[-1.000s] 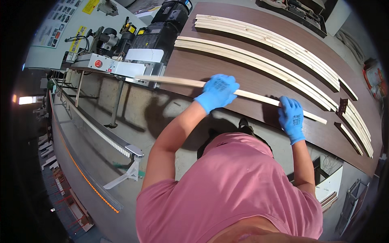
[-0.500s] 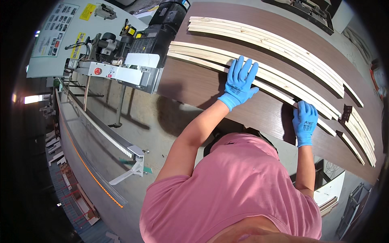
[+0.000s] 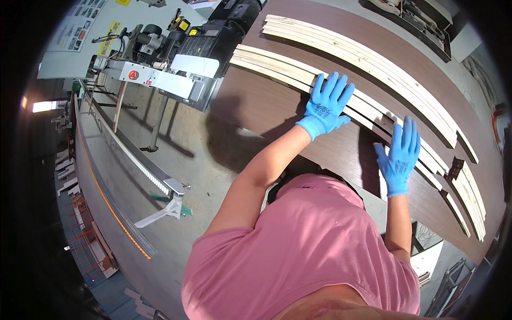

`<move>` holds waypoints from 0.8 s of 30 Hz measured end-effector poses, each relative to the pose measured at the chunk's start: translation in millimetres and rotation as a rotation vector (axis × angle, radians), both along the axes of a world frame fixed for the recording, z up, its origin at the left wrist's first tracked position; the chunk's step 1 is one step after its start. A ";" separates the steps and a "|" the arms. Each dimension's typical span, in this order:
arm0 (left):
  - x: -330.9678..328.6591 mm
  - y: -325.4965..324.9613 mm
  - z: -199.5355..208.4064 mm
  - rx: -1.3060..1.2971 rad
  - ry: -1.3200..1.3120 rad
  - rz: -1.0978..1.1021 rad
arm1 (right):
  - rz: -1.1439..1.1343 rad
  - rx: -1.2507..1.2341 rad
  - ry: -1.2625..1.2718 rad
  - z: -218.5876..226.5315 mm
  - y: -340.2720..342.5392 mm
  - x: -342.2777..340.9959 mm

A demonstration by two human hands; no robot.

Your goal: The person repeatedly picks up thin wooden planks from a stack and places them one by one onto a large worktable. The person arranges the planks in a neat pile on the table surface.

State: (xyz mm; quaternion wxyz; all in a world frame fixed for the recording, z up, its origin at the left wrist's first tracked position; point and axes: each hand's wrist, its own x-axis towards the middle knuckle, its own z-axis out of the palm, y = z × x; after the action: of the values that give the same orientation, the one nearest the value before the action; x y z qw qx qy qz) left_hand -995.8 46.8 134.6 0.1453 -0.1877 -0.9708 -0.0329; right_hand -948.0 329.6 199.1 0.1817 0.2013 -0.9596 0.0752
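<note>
My left hand [image 3: 326,105], in a blue glove, lies flat with fingers spread across the nearer row of long pale wooden strips [image 3: 277,68]. These strips lie side by side on a brown tabletop. My right hand [image 3: 399,160], gloved too, is at the near edge of the same row, farther right. Its fingers are stretched out and the thumb stands apart, with nothing held. Whether its palm touches the strips cannot be seen. Behind this row runs a second row of pale wooden strips [image 3: 362,56].
Shorter wooden strips [image 3: 470,194] and a small dark brown piece [image 3: 455,168] lie at the table's right end. A black and grey machine [image 3: 205,45] with a white arm and red button stands left of the table [image 3: 250,109]. A metal rail [image 3: 136,154] runs along the left.
My right hand has uncurled from the near strip, its fingers now straight. The gap behind the nearest strip looks narrower. My left hand stays on the strips; the view has shifted slightly.
</note>
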 end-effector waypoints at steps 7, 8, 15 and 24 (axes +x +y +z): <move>8.8 -31.8 -7.7 0.301 0.177 0.017 | 0.041 0.055 -0.122 -34.0 -22.9 -59.5; 16.1 -50.4 -6.1 0.303 0.118 0.110 | 0.061 0.047 -0.106 -37.5 -21.8 -61.2; 154.0 -240.8 -57.2 0.167 0.171 0.688 | 0.126 0.034 -0.068 -43.5 -19.0 -61.8; 436.6 -292.1 -166.2 0.640 -0.136 1.607 | 0.123 0.140 -0.047 -55.7 -12.0 -66.6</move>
State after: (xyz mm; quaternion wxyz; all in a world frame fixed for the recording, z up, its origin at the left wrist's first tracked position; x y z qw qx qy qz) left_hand -559.3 -245.3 -31.6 0.1120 0.6072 -0.7601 -0.2028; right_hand -1014.6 317.6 143.4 0.1396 0.2701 -0.9524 0.0238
